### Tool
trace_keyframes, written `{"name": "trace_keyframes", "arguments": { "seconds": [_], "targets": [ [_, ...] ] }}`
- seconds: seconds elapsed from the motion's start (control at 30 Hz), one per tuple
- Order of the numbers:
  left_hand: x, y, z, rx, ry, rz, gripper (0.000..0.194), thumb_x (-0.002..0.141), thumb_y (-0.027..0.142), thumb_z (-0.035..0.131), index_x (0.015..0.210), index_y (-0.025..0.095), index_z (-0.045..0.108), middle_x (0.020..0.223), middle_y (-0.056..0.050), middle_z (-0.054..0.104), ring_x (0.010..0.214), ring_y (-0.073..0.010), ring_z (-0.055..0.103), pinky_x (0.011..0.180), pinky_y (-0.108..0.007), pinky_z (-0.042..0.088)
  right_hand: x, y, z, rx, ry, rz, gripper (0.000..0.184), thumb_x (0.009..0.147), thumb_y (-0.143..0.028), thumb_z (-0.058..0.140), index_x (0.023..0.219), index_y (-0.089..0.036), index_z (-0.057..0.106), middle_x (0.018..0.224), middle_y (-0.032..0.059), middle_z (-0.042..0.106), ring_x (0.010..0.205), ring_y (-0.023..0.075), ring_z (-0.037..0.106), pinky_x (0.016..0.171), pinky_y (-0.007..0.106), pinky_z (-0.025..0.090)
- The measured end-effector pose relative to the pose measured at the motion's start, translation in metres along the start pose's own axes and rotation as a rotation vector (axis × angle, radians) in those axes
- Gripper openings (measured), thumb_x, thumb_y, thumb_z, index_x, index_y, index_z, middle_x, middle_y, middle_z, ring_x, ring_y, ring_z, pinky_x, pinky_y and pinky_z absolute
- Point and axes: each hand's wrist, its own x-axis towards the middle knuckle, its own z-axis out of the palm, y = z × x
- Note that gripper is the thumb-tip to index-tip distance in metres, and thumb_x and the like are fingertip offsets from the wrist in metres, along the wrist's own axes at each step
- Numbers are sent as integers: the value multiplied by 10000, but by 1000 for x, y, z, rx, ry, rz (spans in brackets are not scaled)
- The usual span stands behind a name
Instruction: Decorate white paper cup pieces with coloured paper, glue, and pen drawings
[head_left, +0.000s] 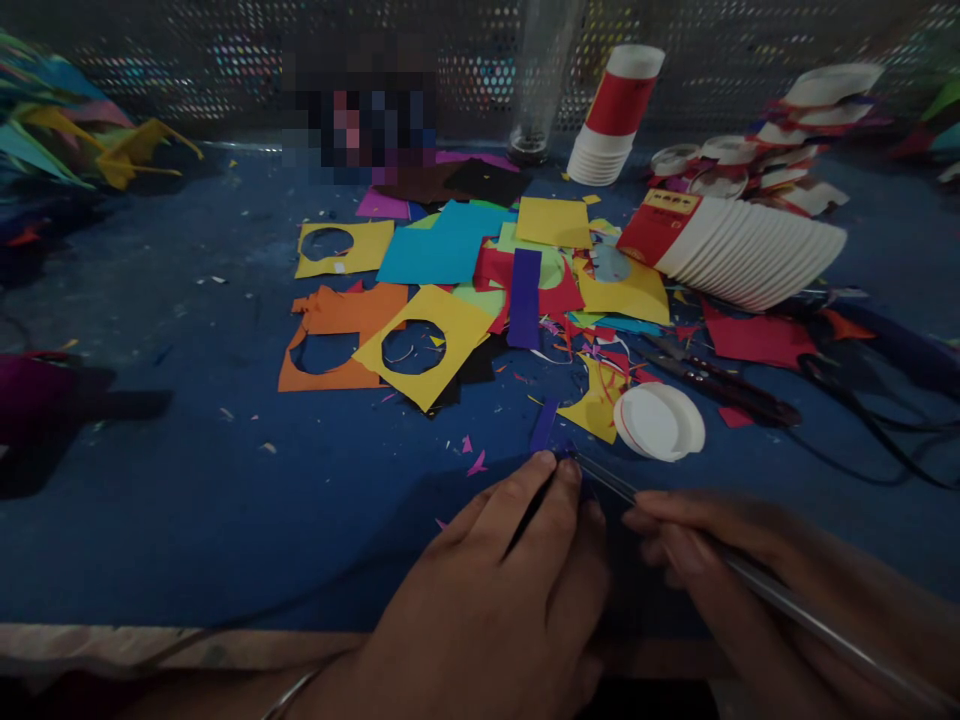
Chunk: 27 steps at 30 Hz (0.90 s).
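Observation:
My left hand [510, 560] is at the front of the table, fingers bent downward and fingertips pressed on a purple paper strip [544, 425]. Most of the strip is hidden under the fingers. My right hand [712, 560], slightly blurred, grips a slim, pen-like metal tool [607, 480]; its exact kind is not clear. The tool's tip meets the paper at my left fingertips. Just beyond lie a yellow paper scrap [596, 400] and a shallow white cut-off cup base [660, 422]. Dark thread snips [724, 385] rest behind the cup base.
Coloured paper sheets with round cut-outs [465, 300] cover the table's middle. A cup stack [750, 245] lies on its side, another stack [619, 115] stands upright, and cut cup pieces [780, 150] pile up at back right. A black cable [870, 430] runs along the right.

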Motion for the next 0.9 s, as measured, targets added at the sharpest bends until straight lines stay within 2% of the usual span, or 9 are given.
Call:
{"name": "trace_keyframes", "arguments": {
  "seconds": [0.2, 0.27, 0.47, 0.67, 0.8, 0.9],
  "targets": [
    [-1, 1, 1, -9, 6, -13, 505, 974, 467, 580, 1339, 117, 591, 1468, -131, 654, 1368, -303, 617, 1021, -358, 543, 2, 3, -2, -28, -34, -73, 200, 1035, -304, 535, 1137, -272, 704, 971, 36, 820, 832, 209, 805, 737, 287, 667],
    [-2, 1, 0, -14, -11, -2, 519, 980, 479, 580, 1347, 111, 589, 1472, -136, 650, 1376, -307, 611, 1032, -360, 542, 3, 3, -1, -43, -27, -96, 229, 1056, -311, 493, 1125, -259, 704, 963, 43, 820, 833, 199, 804, 734, 268, 658],
    [-3, 1, -4, -24, -54, 16, 557, 982, 495, 592, 1375, 101, 574, 1497, -144, 627, 1409, -323, 581, 1064, -374, 534, 9, 0, 0, -86, 13, -148, 198, 1068, -278, 487, 1094, -240, 680, 919, 11, 815, 803, 136, 793, 767, 189, 622],
    [-2, 2, -2, -31, -82, 9, 574, 988, 512, 587, 1394, 107, 569, 1509, -141, 616, 1435, -331, 555, 1077, -381, 527, 11, -3, -3, -93, 31, -150, 230, 1077, -304, 463, 1077, -256, 689, 931, 12, 821, 767, 154, 797, 759, 224, 635],
    [-2, 1, -3, -37, -81, 6, 583, 981, 506, 598, 1400, 101, 564, 1516, -143, 609, 1435, -332, 552, 1073, -379, 525, 12, -3, -5, -104, -8, -126, 178, 1057, -287, 505, 1074, -267, 680, 900, -9, 816, 750, 148, 793, 775, 220, 637],
    [-2, 0, -4, -38, -78, 4, 579, 981, 492, 603, 1404, 99, 559, 1518, -144, 607, 1436, -327, 551, 1071, -375, 523, 12, -3, -5, -97, -10, -118, 180, 1054, -267, 506, 1092, -263, 682, 935, 1, 820, 817, 154, 800, 792, 222, 635]
  ]
}}
